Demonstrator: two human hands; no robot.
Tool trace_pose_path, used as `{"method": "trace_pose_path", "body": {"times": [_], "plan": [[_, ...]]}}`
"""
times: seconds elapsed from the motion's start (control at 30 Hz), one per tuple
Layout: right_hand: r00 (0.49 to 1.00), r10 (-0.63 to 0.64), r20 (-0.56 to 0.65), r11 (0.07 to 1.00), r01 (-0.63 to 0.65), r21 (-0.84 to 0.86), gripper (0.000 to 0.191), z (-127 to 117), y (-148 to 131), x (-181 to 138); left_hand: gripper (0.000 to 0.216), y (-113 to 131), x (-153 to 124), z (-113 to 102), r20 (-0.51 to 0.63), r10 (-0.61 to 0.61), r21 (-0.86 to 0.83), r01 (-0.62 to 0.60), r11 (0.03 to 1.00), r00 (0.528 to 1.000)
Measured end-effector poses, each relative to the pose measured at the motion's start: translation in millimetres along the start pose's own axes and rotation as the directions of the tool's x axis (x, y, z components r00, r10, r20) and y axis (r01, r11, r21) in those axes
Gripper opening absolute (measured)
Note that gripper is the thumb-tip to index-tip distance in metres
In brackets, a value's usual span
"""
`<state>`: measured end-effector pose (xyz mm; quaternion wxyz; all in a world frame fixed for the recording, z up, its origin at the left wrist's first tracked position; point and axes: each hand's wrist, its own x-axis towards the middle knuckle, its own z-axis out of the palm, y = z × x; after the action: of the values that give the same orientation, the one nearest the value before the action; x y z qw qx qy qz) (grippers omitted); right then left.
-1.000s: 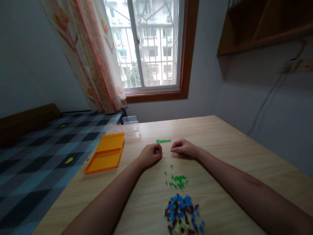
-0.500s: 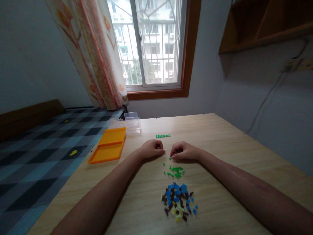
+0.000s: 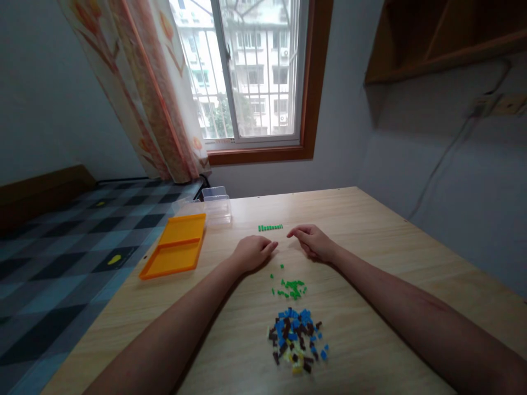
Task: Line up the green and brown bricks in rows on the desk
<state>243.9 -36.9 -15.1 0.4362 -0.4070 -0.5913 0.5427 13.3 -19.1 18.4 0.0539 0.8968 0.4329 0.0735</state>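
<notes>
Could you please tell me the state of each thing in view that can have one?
Left hand: mostly curled
Right hand: partly curled
Green row: neatly lined up
Loose green pieces: scattered
Blue, brown and yellow pieces: heaped together, mixed
Orange tray: lying flat
Clear boxes: grouped together
Curtain: gathered aside

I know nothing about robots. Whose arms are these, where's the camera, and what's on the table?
There's no robot here, just a person's two bare hands. The camera sits on that person's head, looking forward and down. Over the wooden table, the left hand and right hand are near a neat row of green pieces. Closer to the camera lie scattered green pieces, then a mixed pile of blue, dark brown and pale yellow. At left are an orange tray and clear plastic boxes. Nothing looks held, though curled fingers could hide something tiny.
</notes>
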Motion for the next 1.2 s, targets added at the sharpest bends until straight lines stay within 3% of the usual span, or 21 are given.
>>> {"method": "trace_pose_path", "body": {"times": [0.23, 0.43, 0.53, 0.63, 0.7, 0.77, 0.87, 1.2], "plan": [[0.957, -0.067, 0.282, 0.968, 0.131, -0.215, 0.041, 0, -12, -2, 0.054, 2, -1, -3, 0.005, 0.035, 0.018, -0.035, 0.999, 0.999], [0.923, 0.008, 0.386, 0.973, 0.082, -0.216, 0.036, 0, -10, -3, 0.045, 1, -2, -5, -0.002, 0.073, -0.032, -0.073, 0.997, 0.997], [0.930, 0.018, 0.367, 0.981, 0.054, -0.184, 0.034, -2, -9, -3, 0.035, -1, -2, -6, 0.018, 0.087, -0.206, -0.082, 0.975, 0.996], [0.935, 0.079, 0.345, 0.990, -0.033, -0.135, 0.034, -9, -11, -4, 0.026, -1, -1, -5, 0.043, 0.152, -0.485, -0.112, 0.867, 0.987], [0.907, 0.154, 0.393, 0.986, -0.113, -0.127, 0.036, -14, -13, -5, 0.026, -1, 0, -4, 0.057, 0.209, -0.581, -0.137, 0.802, 0.976], [0.856, 0.224, 0.465, 0.972, -0.162, -0.171, 0.039, -19, -16, -7, 0.024, 0, 2, -3, 0.077, 0.259, -0.588, -0.166, 0.792, 0.963], [0.803, 0.259, 0.536, 0.957, -0.136, -0.258, 0.038, -20, -20, -9, 0.020, 1, 3, -3, 0.105, 0.317, -0.549, -0.211, 0.809, 0.942], [0.795, 0.252, 0.552, 0.924, -0.028, -0.382, 0.040, -13, -28, -8, 0.017, 2, 4, -6, 0.146, 0.379, -0.477, -0.270, 0.836, 0.914]]}}
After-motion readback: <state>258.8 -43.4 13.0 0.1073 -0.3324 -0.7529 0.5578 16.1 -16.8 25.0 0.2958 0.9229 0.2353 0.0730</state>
